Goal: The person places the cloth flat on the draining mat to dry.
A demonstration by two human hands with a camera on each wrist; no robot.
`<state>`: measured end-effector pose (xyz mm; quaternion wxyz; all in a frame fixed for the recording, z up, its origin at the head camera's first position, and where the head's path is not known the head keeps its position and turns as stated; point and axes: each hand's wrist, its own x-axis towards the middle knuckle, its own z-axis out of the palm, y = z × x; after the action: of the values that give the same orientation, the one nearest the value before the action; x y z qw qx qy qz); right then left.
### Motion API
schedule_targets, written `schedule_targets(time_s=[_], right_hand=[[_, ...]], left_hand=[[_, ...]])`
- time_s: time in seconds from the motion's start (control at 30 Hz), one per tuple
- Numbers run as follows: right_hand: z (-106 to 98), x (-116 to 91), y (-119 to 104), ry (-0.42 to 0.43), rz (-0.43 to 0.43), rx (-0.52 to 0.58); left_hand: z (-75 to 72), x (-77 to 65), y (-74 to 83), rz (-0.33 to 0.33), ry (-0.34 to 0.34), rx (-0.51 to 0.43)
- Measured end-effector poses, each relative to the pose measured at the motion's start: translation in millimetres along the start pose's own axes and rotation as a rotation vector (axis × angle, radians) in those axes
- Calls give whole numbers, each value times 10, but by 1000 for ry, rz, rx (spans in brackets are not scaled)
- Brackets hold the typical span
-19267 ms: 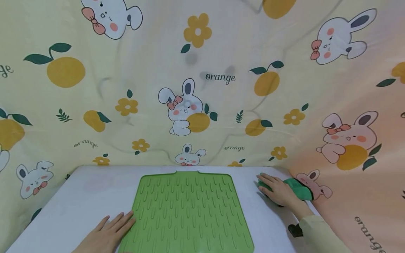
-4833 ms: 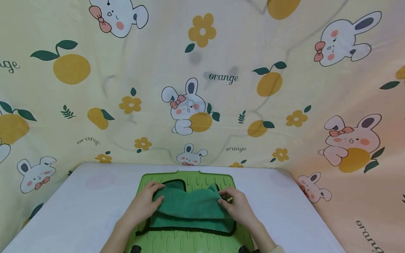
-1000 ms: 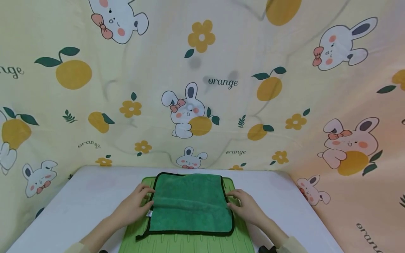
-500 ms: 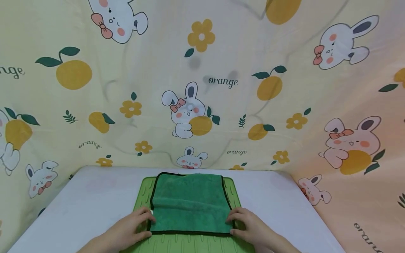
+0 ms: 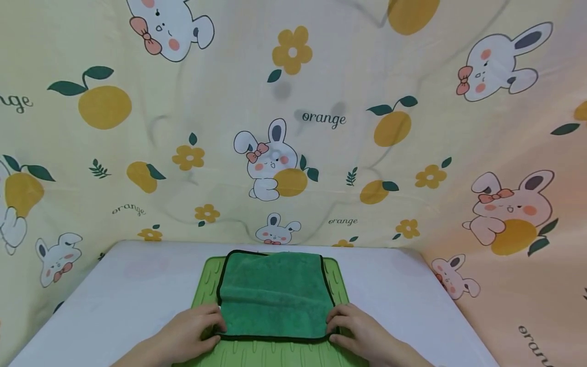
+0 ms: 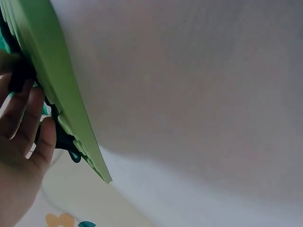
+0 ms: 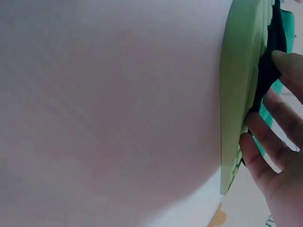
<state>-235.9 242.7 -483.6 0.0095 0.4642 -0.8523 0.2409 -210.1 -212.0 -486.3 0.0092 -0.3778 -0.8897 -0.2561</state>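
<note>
A green cloth (image 5: 275,300) with black trim lies spread on a light green ridged mat (image 5: 270,354), a shallow crease running across it. At its near left corner, my left hand (image 5: 194,331) pinches the edge between thumb and fingers. My right hand (image 5: 359,331) does the same at the near right corner. In the left wrist view, the black trim (image 6: 21,75) is bunched between the left fingertips, just above the mat's side. The right wrist view has the right thumb and fingers on the dark edge (image 7: 270,66) of the cloth.
The mat rests on a white table (image 5: 124,285). A patterned curtain (image 5: 206,102) with rabbits and oranges hangs behind the table and along its right side.
The cloth, bunched at the right under my right hand, then folded on the mat, is now spread there. Within the last second both hands slid from its sides to the near corners.
</note>
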Motion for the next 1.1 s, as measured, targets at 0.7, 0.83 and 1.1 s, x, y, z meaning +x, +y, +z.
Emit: schedule_targets(time_s=[0.7,0.83,1.1], right_hand=[[-58,-165,-199,45,37,125],[-42,-196,-228,18,29,147],[25,-255,-237,-44,-33,154]], left_hand=[[-90,-204,235,44,-15,-114],[-74,-244,242,96,-21,-132],[-8,-327,208,232,-34,-135]])
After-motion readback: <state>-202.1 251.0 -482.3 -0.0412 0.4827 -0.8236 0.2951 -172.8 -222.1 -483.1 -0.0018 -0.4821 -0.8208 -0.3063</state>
